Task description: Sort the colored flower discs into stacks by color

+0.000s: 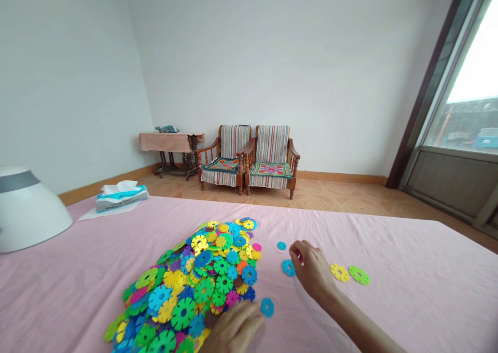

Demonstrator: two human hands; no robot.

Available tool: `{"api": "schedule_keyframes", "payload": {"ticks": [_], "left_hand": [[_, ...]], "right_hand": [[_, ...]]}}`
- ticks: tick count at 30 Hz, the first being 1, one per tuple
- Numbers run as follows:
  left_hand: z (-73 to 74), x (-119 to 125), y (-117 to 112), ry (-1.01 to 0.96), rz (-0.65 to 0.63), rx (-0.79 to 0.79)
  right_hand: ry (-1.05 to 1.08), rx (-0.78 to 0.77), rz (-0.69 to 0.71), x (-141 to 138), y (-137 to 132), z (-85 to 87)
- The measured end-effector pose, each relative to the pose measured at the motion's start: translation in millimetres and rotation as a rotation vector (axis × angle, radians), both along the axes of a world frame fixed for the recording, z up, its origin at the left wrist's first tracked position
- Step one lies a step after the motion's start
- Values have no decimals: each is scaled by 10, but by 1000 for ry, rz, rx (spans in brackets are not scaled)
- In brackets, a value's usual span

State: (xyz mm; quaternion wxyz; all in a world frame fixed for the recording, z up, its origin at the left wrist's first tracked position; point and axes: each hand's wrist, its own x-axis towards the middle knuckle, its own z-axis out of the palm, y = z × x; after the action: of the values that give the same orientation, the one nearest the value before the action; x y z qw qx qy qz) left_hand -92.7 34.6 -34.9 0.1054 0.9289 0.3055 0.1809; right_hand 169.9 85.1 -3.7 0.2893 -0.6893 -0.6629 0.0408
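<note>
Main item: heap of multicoloured, flat, round, notched discs, apparently plastic, L of centre on tbl. Discs overlap at all angles; most have a centre hole.

Loose discs, R of heap: small light-blue notched disc; mid-blue notched disc, partly behind R hand; blue notched disc nr L fingertips; yellow notched disc and lime-green notched disc, side by side beyond R wrist.

Handling (est.): v. light, thin, fairly stiff w/ slight flex; smooth faces prob. slide on one another. Low breakage risk; thin tabs btwn slots may bend. Grip: pinch opp. rims, thumb + index; if lying flat, tip one edge up first.

L hand: at heap's near R edge, fingers curved, palm down; fingertip contact and grip can't be confirmed. R hand: above cloth, thumb and fingertips drawn close tog. nr the two upper blue discs; can't tell if anything is held btwn them.

Surround: pink fabric tablecloth under all discs. Far L: blue-and-white cardboard tissue box; white dome-shaped appliance w/ grey band. Beyond tbl: two wooden armchairs w/ striped covers.
</note>
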Motion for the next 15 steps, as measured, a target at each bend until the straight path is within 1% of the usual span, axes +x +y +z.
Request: {"api": "schedule_keyframes", "payload": {"ticks": [2, 4, 6, 8, 11, 15], "left_hand": [[92, 99, 80, 148, -16, 6], [236, 209, 166, 227, -48, -21], [372, 318, 261, 234, 22, -20], [450, 411, 364, 240, 100, -17], [454, 466, 505, 263, 161, 9], [383, 350, 609, 295, 128, 89]], "right_hand": [[-1, 42, 44, -56, -132, -33], [2, 77, 77, -85, -228, -82], [4, 82, 89, -97, -289, -133], [7, 74, 90, -102, -326, -177], [23, 78, 76, -112, -360, -228], [49, 72, 54, -125, -394, -263]]}}
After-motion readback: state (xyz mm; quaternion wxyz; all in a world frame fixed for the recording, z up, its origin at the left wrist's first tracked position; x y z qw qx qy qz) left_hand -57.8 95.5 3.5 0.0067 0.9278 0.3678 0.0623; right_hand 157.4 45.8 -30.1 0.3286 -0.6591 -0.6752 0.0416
